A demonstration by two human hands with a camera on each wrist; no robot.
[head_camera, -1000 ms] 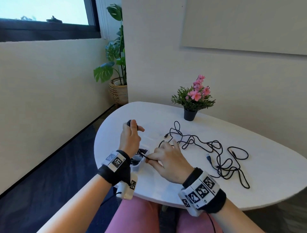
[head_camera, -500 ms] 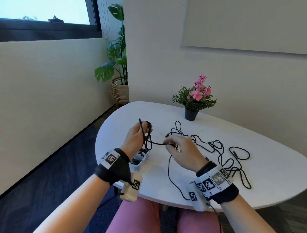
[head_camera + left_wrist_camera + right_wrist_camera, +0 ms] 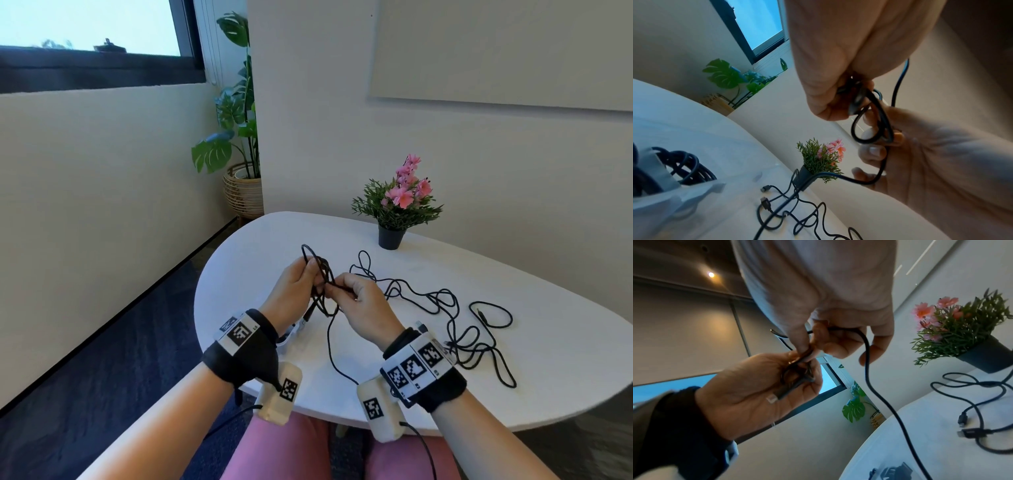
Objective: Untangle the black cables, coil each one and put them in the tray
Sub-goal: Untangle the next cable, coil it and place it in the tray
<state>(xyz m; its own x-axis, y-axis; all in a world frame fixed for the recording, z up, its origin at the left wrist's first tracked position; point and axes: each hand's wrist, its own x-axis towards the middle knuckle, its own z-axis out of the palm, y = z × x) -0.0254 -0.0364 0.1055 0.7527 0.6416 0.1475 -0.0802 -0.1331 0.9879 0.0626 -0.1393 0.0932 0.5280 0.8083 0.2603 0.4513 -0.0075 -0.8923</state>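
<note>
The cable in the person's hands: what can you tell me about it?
The cable being coiled is thin, black and round, with a matte rubbery look. Several loops hang bunched in the grip of the left hand, with a plug end beneath. The right hand pinches the next stretch against the bundle. The rest drops in a slack curve to the white table and runs over its near edge.

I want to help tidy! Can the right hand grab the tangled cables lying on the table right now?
Probably not yet. The right hand is pinching the cable being coiled, which the left hand also grips. The tangled cables lie close beside it with nothing between, so it likely could after letting go.
</note>
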